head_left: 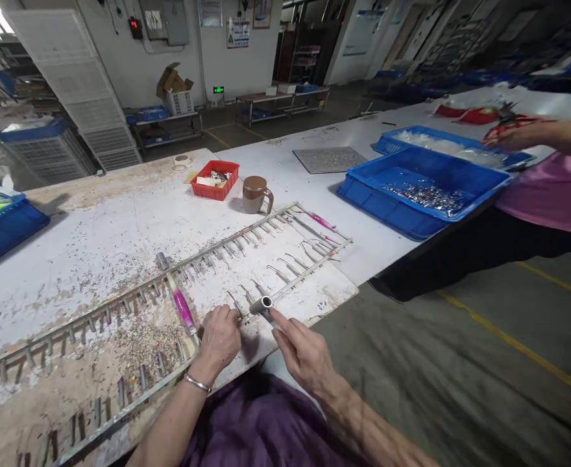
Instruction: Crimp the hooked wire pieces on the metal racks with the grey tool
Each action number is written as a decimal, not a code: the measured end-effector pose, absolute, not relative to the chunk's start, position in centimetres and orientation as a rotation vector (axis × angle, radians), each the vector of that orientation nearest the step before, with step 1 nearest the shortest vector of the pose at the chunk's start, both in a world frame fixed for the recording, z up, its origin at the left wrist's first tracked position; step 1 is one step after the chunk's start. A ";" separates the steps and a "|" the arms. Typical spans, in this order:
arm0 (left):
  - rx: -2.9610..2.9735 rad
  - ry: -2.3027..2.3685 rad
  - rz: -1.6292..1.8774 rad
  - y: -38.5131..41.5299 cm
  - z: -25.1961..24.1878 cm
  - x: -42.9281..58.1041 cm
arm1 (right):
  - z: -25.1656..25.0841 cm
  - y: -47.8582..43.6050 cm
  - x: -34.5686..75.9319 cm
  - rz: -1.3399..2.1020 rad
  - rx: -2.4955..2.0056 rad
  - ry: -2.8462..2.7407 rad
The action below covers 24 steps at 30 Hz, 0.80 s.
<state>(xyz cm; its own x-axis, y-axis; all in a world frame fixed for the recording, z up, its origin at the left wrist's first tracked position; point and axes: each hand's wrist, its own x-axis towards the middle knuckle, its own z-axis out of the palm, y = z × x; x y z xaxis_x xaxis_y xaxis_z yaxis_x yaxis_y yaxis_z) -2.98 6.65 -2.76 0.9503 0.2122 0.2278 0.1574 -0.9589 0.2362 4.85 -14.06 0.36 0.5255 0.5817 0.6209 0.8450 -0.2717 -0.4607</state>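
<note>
A long metal rack lies across the table, its rails lined with small hooks and short prongs. My left hand is closed at the near rail, its fingers curled round it; their tips are hidden. Just right of it, my right hand grips a hammer-like tool with a hollow metal tube at its end, held over the same rail. Pink-and-white wrapped crossbars join the two rails. A short grey cylinder sits at the far rail.
Coloured chips litter the tabletop. Beyond the rack are a brown mug and a red bin. A blue tray with shiny small parts stands right, near a co-worker's hand. Another blue bin is left.
</note>
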 end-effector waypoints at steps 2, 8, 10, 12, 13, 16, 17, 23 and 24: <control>2.885 0.270 0.357 6.6 -2.5 -3.1 | 0.1 -13.9 4.9 -0.460 -1.990 -1.161; 2.888 0.279 0.340 6.7 -2.3 -3.0 | -1.1 -14.4 4.7 -0.381 -2.098 -1.214; 2.876 0.361 0.382 6.8 -2.4 -3.0 | -0.9 -15.0 4.9 -0.372 -2.060 -1.123; 2.861 0.488 0.466 7.0 -2.5 -3.2 | -0.7 -15.5 5.2 -0.369 -2.030 -1.007; 2.856 0.546 0.517 7.1 -2.5 -3.2 | -0.6 -15.8 5.3 -0.362 -2.018 -0.946; 2.873 0.640 0.590 6.9 -2.1 -3.3 | -0.8 -16.3 5.3 -0.302 -1.980 -0.774; 2.895 0.645 0.558 6.6 -1.8 -3.1 | -0.9 -16.5 5.2 -0.272 -1.967 -0.724; 2.914 0.691 0.296 5.2 -0.7 -0.2 | -1.2 -17.0 4.3 -0.156 -1.867 -0.574; 2.868 0.711 0.286 5.1 -0.6 0.2 | -1.2 -17.2 4.3 -0.149 -1.855 -0.558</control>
<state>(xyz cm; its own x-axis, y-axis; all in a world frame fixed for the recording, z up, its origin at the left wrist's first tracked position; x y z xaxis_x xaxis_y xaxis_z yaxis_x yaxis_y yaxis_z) 0.22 5.14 -0.64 0.8676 0.4761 0.1437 0.4429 -0.8712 0.2118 4.29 -17.16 -1.17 0.8797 0.3023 0.3672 0.4450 -0.2511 -0.8596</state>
